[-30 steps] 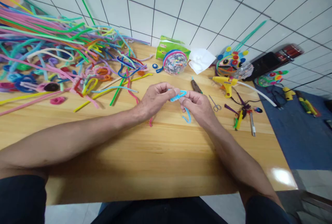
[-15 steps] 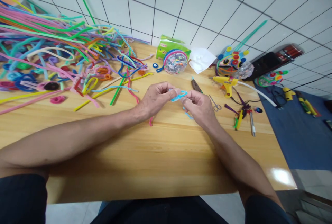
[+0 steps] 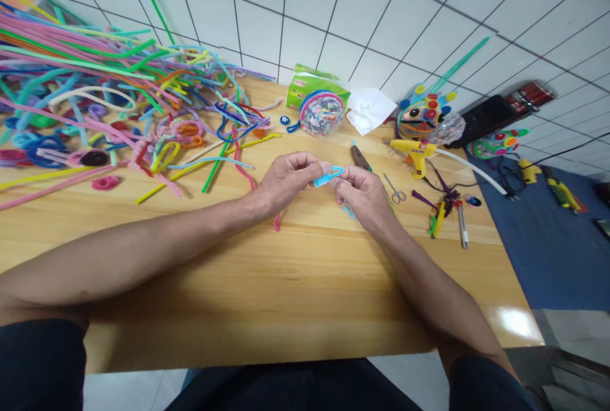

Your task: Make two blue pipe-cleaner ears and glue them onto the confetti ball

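The left hand (image 3: pixel 291 177) pinches a light-blue pipe cleaner (image 3: pixel 322 180); the right hand (image 3: pixel 363 191) pinches it just beside. The winding looks part-done: close turns sit between the grips, while a loose tail (image 3: pixel 349 211) below the right grip is unwound.

- Worn on the head, above and behind left hand (image 3: pixel 291 181) and right hand (image 3: pixel 366 194).
- Facing forward and down, over the table (image 3: pixel 295 290) to the wall (image 3: pixel 319 17) beyond the hands.
- Near, yet wide enough for both sleeves (image 3: pixel 42 363) behind the hands.
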### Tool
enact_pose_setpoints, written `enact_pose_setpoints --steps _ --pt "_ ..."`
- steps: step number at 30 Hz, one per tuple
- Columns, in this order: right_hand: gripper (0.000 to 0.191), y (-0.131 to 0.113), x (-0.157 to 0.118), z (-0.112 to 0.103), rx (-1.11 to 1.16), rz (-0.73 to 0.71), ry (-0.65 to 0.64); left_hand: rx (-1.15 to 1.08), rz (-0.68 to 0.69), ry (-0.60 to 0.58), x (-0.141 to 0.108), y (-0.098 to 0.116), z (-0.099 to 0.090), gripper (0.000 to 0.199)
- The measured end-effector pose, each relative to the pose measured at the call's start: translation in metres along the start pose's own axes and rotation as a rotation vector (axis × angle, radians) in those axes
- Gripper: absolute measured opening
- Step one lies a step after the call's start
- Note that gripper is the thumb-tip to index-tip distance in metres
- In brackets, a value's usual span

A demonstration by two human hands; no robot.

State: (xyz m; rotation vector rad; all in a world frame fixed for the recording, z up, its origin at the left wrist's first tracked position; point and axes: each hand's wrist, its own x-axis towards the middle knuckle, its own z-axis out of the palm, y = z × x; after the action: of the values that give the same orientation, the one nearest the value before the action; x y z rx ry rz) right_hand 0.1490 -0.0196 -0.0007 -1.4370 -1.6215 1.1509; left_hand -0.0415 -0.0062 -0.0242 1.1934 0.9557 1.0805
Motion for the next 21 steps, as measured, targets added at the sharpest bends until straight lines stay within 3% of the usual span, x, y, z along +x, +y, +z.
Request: enact_pose_setpoints --steps 4,9,13,21 --pt "0.031 0.000 0.002 -0.002 0.133 0.074 -0.041 0.025 0.089 0.021 -0.001 -0.004 0.000 0.044" --pt "0.037 -0.005 0.003 0.003 0.463 0.247 -0.161 0.027 0.228 0.054 0.000 -0.013 0.001 0.039" --pt "0.040 -0.006 0.001 0.010 0.633 0.312 -0.151 0.014 0.275 0.086 0.002 -0.014 0.001 0.032" --pt "0.034 0.000 -0.003 0.019 0.558 0.213 -0.007 -0.004 0.132 0.079 0.000 -0.004 0.000 0.034"
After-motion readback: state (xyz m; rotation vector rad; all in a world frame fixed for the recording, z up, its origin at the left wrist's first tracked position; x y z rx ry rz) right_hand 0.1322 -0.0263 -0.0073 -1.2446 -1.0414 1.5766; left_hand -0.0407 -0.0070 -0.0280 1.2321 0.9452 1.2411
